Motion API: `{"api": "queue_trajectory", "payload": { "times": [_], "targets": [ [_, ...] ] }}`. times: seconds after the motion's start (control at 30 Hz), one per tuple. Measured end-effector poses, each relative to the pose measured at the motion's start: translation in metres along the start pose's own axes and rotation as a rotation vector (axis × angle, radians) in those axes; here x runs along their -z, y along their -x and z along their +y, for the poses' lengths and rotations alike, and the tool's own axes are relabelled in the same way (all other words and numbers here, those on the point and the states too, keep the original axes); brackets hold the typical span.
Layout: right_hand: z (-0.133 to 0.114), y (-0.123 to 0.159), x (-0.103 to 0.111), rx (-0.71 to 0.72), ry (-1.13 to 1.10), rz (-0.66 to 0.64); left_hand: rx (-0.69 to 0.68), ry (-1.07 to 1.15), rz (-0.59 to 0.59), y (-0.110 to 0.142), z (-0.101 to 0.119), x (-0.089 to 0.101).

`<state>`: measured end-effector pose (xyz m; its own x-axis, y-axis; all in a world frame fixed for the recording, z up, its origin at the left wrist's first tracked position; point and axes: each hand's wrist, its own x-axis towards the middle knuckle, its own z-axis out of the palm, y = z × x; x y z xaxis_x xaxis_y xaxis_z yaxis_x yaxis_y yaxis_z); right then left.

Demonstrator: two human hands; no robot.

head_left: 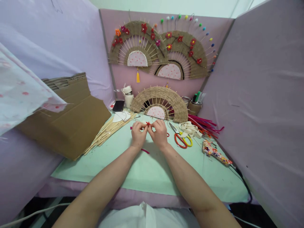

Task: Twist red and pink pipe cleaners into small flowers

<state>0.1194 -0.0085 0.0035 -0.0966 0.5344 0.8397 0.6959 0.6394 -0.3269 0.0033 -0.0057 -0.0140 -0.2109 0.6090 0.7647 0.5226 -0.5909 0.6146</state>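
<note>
My left hand [139, 134] and my right hand [159, 133] meet above the green cloth, fingertips pinched together. Between them is a small red pipe-cleaner flower [148, 123], gripped from both sides; its lower part is hidden by my fingers. A short magenta pipe-cleaner piece [145, 151] lies on the cloth just below my hands. To the right of my right hand rest scissors [180, 140] with one red and one yellow handle. Behind my hands leans a twine-woven fan [161, 95] with a spotted half-round centre.
On the left are thin sticks [106, 131] and a large cardboard sheet [71, 120]. At right lie a flower-patterned glue gun [216, 153] with its cord, cream ribbon [190, 129] and pink pipe cleaners [204, 123]. A white bottle [128, 97] and phone [118, 105] stand behind.
</note>
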Motion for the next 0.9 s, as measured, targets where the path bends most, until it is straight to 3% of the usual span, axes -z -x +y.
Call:
{"api": "queue_trajectory", "payload": {
  "times": [0.2,0.43,0.5,0.63,0.7,0.83,0.9],
  "targets": [
    [-0.0052,-0.0014,-0.0008,-0.217,-0.236,0.049,0.007,0.009,0.022,-0.0005,0.0000,0.0007],
    [-0.0041,-0.0059,-0.0010,-0.540,-0.483,-0.074,0.000,0.014,0.030,-0.0014,-0.0004,0.0017],
    [-0.0030,-0.0061,-0.0002,-0.492,-0.432,-0.074,0.001,0.011,0.019,-0.0017,-0.0009,0.0016],
    [-0.0022,-0.0045,0.0031,-0.175,-0.158,-0.051,0.009,0.015,-0.013,-0.0012,-0.0016,0.0010],
    [-0.0023,-0.0035,0.0046,-0.088,-0.071,-0.055,0.027,0.033,-0.023,-0.0010,-0.0021,0.0004],
    [-0.0035,-0.0031,0.0054,-0.062,-0.090,-0.055,0.150,0.143,-0.021,-0.0043,-0.0061,-0.0003],
    [-0.0042,-0.0036,0.0038,-0.140,-0.186,-0.043,0.211,0.203,0.000,-0.0082,-0.0092,0.0007]
  ]
}}
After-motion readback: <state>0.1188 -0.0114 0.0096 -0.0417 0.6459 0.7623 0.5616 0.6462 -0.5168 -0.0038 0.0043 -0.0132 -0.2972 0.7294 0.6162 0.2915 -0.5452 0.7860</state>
